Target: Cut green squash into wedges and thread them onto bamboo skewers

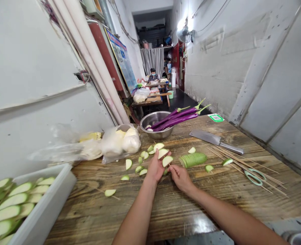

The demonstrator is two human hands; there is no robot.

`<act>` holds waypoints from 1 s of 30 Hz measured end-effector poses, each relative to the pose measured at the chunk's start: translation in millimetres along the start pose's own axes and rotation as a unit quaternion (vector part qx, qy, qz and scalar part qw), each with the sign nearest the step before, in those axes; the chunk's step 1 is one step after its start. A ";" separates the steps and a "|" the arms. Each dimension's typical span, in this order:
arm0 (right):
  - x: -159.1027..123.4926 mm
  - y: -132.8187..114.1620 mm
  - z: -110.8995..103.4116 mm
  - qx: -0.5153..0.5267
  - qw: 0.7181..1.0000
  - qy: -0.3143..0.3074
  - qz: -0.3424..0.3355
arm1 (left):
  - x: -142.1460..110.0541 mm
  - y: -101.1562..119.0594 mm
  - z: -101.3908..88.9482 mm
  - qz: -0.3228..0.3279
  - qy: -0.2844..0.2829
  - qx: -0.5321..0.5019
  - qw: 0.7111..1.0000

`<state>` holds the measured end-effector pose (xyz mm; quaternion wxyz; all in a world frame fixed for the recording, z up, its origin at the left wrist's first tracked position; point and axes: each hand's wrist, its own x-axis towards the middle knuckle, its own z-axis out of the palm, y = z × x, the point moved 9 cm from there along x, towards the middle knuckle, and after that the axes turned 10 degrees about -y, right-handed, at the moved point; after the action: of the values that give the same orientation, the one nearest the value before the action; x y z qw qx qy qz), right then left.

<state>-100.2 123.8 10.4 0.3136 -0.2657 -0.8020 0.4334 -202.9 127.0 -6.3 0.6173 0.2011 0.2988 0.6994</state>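
My left hand (154, 169) is palm up over the wooden table, its fingers curled round half-moon zucchini slices (163, 153) with pale flesh and green skin. Just right of it, my right hand (182, 178) pinches a thin bamboo skewer (169, 165), mostly hidden by the fingers. At the skewer's tip is one zucchini slice (167, 161). Loose slices (128, 164) lie scattered left of my hands. To the right sits a cut zucchini piece (193, 159), its slices still lined up together.
A cleaver (205, 136), bamboo skewers (258, 173) and scissors (253, 177) lie at right. Behind stands a steel bowl (157, 135) with purple eggplants (174, 119). Plastic bags (121, 141) and a white tub (52, 204) of slices are at left. A person (153, 75) sits far back.
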 end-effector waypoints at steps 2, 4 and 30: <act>-0.4 -2.2 5.1 0.002 1.000 -0.024 -0.008 | -0.2 5.2 -7.5 0.014 0.026 0.003 1.000; -0.9 -3.3 8.2 0.002 0.999 -0.039 -0.012 | -0.3 9.2 -11.1 0.031 0.033 0.001 0.999; -3.4 -1.6 16.1 -0.012 0.996 -0.092 -0.013 | -2.6 31.9 -27.0 0.092 0.084 -0.002 0.992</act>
<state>-110.0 112.2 4.0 0.2406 -0.2178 -0.8362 0.4422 -243.8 118.0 -4.8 0.5239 0.1666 0.3282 0.7682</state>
